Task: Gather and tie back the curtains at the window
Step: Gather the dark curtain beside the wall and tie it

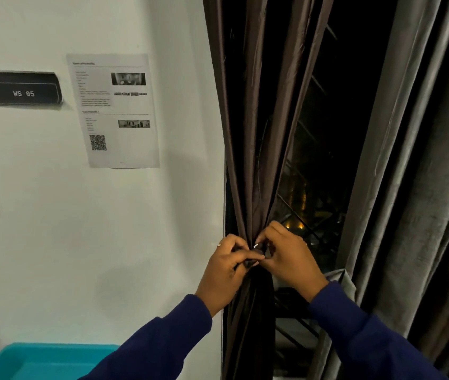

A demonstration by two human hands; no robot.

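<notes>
The brown curtain [256,149] hangs at the window's left edge beside the white wall [80,229], its long axis vertical, gathered into a narrow bunch at hand height. Both hands meet on that bunch: the left hand [226,270] from the wall side, the right hand [286,256] from the window side, each pinching a dark tie-back [257,255] that runs across the folds. Fastening likely needs the ends drawn together in front. The grey curtain [410,160] hangs loose, well apart on the right.
</notes>
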